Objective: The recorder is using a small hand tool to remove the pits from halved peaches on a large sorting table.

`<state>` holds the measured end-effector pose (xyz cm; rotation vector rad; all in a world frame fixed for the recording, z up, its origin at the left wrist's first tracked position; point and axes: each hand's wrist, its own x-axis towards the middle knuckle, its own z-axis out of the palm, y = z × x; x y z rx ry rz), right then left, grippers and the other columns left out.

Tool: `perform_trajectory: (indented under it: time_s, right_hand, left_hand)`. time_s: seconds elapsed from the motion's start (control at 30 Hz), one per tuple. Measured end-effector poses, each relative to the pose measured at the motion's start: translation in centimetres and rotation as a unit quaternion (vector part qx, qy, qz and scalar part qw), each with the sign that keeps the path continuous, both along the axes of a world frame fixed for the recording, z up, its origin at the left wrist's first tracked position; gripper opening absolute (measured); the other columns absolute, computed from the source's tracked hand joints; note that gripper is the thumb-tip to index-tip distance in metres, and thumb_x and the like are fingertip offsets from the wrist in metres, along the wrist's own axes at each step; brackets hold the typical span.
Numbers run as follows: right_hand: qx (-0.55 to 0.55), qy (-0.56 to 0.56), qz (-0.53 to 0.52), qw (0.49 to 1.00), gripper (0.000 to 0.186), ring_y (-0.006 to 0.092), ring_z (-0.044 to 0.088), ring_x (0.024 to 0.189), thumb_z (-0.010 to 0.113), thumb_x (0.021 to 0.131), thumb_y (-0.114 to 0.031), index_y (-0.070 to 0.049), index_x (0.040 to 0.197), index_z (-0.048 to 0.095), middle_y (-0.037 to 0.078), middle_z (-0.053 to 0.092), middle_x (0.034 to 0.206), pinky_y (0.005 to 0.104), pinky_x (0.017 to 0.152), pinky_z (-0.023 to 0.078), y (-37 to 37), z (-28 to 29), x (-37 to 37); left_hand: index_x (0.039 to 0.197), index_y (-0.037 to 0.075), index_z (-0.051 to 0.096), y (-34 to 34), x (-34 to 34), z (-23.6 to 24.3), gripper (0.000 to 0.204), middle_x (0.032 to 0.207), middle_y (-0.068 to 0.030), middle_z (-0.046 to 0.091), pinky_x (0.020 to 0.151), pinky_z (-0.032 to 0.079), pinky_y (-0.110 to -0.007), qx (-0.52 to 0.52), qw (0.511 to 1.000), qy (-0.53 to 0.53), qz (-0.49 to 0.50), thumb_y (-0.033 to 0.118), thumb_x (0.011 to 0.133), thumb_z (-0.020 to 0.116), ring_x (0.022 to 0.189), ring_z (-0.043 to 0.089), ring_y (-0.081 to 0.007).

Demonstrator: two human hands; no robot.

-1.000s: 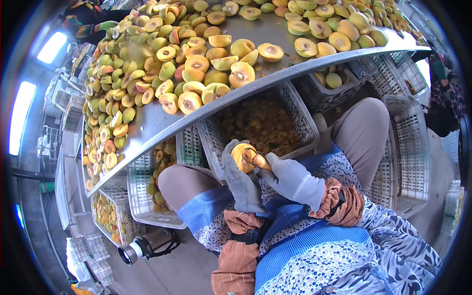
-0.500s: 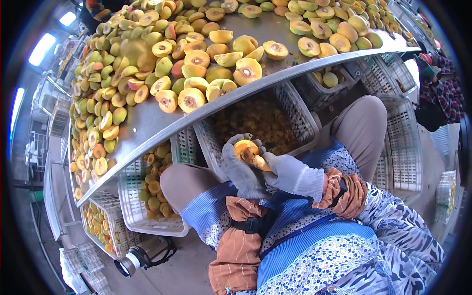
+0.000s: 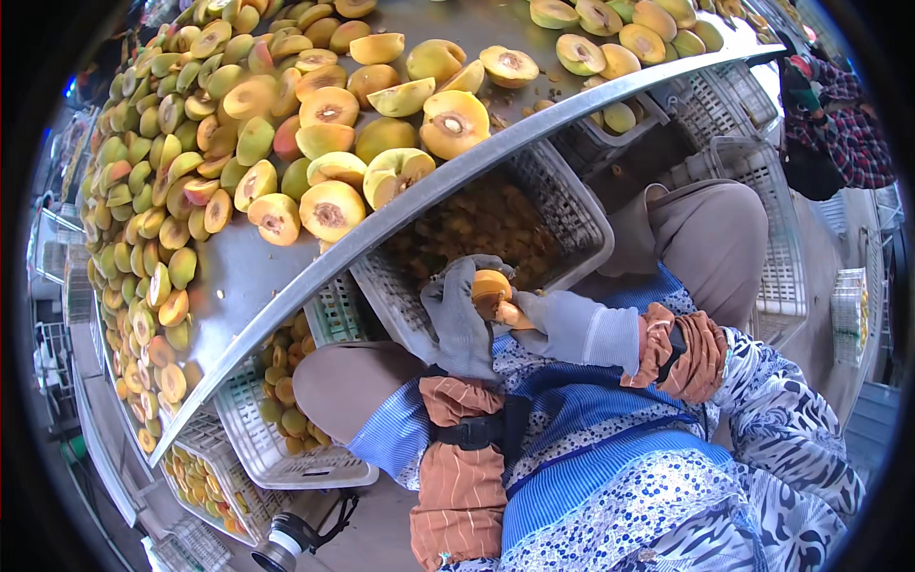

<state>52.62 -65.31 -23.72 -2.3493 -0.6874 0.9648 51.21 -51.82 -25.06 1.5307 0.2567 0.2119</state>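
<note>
Worn: grey gloves [image 3: 467, 343] on left hand [image 3: 457, 310] and right hand [image 3: 560, 326], the latter with a paler cuff [image 3: 615, 341]; sleeve covers [image 3: 459, 500], rust-brown, gathered, thin pale lines — black strap [image 3: 472, 433] with buckle at left, black band [image 3: 678, 351] at right; apron [image 3: 591, 477], blue stripes, small blue print on white; shirt [image 3: 796, 429], zebra-patterned; trousers [image 3: 720, 243], grey-brown.

Grey floor [image 3: 383, 522], silvery metal table [image 3: 233, 291], bright glare [image 3: 742, 40] toward its right.

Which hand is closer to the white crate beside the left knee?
Left: the left hand is across the knee from the crate; the right hand is farther to the right.
</note>
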Motion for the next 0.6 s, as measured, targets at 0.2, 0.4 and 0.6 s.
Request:
perform_trajectory:
  time_s: [0.2,0.4,0.6]
  right_hand:
    - [0.167,0.166,-0.034,0.971,0.027,0.0218,0.053,0.051,0.052,0.084,-0.027,-0.002,0.094,0.05,0.009,0.055,0.066,0.0319,0.049,0.042,-0.4,-0.1,0.6]
    - [0.13,0.53,-0.096,0.833,0.024,0.0061,0.039,0.04,0.049,0.086,-0.031,-0.008,0.081,0.049,-0.003,0.042,0.055,0.0211,0.034,0.032,-0.9,1.4,1.8]
    - [0.316,0.742,-0.063,0.588,0.023,0.0028,0.03,0.036,0.043,0.091,-0.028,-0.008,0.08,0.046,-0.006,0.034,0.051,0.017,0.029,0.025,-3.3,0.1,3.1]
  left_hand:
    - [0.077,-0.002,0.06,-0.5,-0.5,-1.0,0.031,0.071,-0.0125,0.061,0.053,0.048,-0.029,-0.25,0.963,0.059,0.083,0.022,0.084,0.043,0.06,0.059,-0.0205]
    - [0.086,0.001,0.053,-1.5,-1.0,-0.6,0.036,0.075,-0.012,0.057,0.056,0.047,-0.028,-0.248,0.963,0.043,0.093,0.033,0.088,0.035,0.062,0.056,-0.0196]
    - [0.092,0.001,0.051,-1.8,1.2,0.6,0.031,0.083,-0.0126,0.057,0.061,0.05,-0.028,-0.385,0.92,0.036,0.06,0.029,0.089,0.037,0.072,0.059,-0.0188]
